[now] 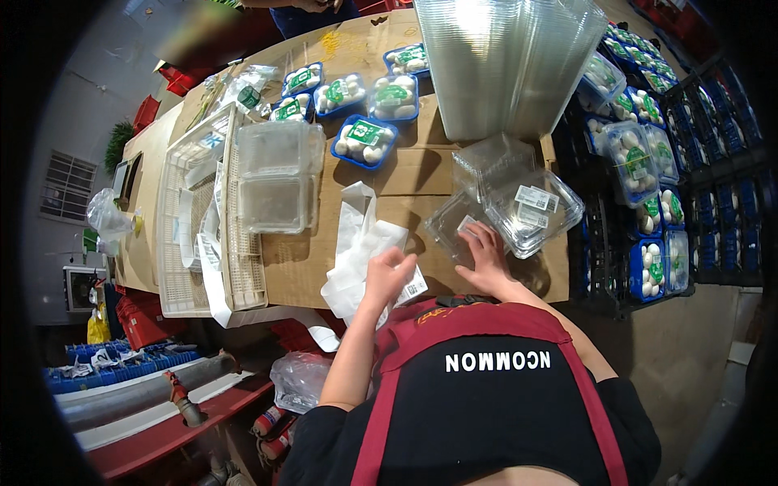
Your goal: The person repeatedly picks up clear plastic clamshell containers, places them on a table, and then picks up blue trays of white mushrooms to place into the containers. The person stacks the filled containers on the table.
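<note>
My left hand (390, 277) is closed, its fingers curled on a crumpled white label strip (361, 243) that trails over the cardboard tabletop. A printed label (416, 284) sticks out beside its fingers. With fingers spread, my right hand (485, 257) lies on a clear plastic lid (446, 220), its fingertips at a small white label (467, 224). Touching that lid on the right is a second clear lid (559, 219) bearing several white labels. Another clear lid (496, 158) lies just behind them.
Tall stacks of clear lids (502, 73) stand at the back. Several blue trays of white mushrooms (364, 142) sit left of them. A white plastic basket (174, 275) with paper strips and stacked clear containers (275, 182) are at left. Black crates (596, 251) hold packed mushrooms at right.
</note>
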Motion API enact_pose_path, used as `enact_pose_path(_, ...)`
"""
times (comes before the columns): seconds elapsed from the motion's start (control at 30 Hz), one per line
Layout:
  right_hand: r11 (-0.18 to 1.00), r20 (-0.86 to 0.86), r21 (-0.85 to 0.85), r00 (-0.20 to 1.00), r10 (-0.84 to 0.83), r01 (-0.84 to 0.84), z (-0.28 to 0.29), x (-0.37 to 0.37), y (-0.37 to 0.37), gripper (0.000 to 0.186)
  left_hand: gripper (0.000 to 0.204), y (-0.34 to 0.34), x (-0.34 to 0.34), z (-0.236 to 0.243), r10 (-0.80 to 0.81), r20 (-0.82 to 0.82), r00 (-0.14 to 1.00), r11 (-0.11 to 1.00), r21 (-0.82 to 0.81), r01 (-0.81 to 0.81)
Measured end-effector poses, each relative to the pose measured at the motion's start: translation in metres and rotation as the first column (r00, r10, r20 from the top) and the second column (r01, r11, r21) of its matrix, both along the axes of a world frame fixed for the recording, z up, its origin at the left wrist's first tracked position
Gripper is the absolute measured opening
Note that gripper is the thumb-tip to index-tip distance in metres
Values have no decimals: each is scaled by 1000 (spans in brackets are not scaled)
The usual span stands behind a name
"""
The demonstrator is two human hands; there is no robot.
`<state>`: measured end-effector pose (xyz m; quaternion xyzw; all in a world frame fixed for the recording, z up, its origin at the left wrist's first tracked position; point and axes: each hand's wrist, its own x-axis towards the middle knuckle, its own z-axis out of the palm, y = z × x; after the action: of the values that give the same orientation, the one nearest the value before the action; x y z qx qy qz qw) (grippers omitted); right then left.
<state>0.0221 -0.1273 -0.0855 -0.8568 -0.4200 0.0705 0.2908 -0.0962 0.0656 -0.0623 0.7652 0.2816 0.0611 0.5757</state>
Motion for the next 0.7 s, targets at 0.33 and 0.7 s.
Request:
enact_pose_path(0.33, 963, 553, 203, 790, -264, 180, 65, 28, -23, 17, 22, -21, 63, -14, -280, 145, 949, 959, -9, 285)
enact_pose_path(0.7, 982, -27, -45, 982, -185, 184, 68, -16, -20, 52, 31, -34, 110, -41, -310, -362, 879, 728, 503, 465)
